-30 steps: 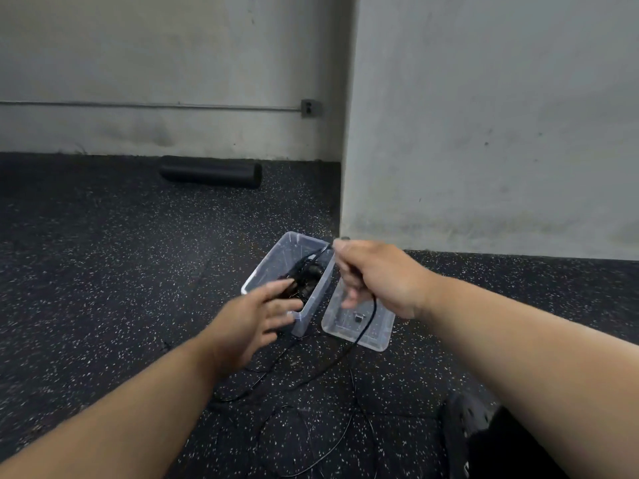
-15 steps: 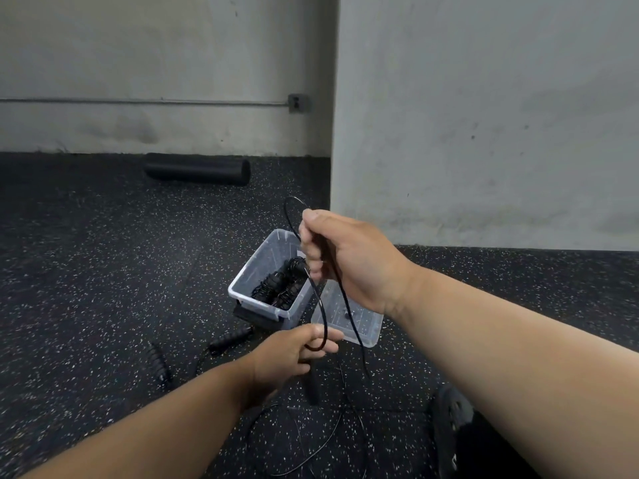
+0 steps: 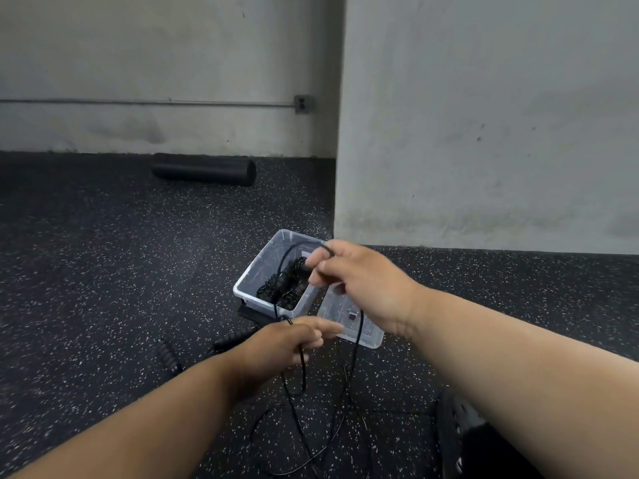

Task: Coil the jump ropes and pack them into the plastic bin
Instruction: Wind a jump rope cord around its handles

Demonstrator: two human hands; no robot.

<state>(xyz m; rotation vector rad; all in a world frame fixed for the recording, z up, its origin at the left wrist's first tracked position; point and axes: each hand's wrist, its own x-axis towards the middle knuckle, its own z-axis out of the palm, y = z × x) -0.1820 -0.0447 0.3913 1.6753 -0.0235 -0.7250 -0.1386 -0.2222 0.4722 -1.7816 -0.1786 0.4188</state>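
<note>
**On the gym floor: rope loop strung between both hands over the bin**

On the black speckled rubber floor [image 3: 103,271], a clear rectangular plastic bin [image 3: 257,271] sits just off the corner of the grey concrete wall [image 3: 484,133]. There's already a bundle of coiled black jump ropes [image 3: 285,286] lying inside it. Its clear flat lid [image 3: 370,331] lies on the floor right beside it on the right, partly hidden behind the right hand.

The thin black jump rope cord [image 3: 356,344] being worked is up in the air in front of the bin. The right hand [image 3: 363,288] has its grip clamped on it, fingers curled and pinching the top of a loop at about bin-rim height. The left hand [image 3: 287,344] is lower and nearer the camera, fingers curled round the cord at the bottom of that loop, so the rope arcs from one hand up to the other. From both hands the rest of the cord hangs down and sprawls in loose curves on the floor between the forearms.

Two black ribbed rope handles lie on the floor left of the left hand, one [image 3: 167,356] further left and one [image 3: 235,338] poking out from behind the knuckles.

Further back, a black foam roller [image 3: 204,169] lies along the base of the far wall, and a grey outlet box [image 3: 303,104] with a conduit sits higher up. Bottom right there's a black perforated shoe [image 3: 456,426].
</note>
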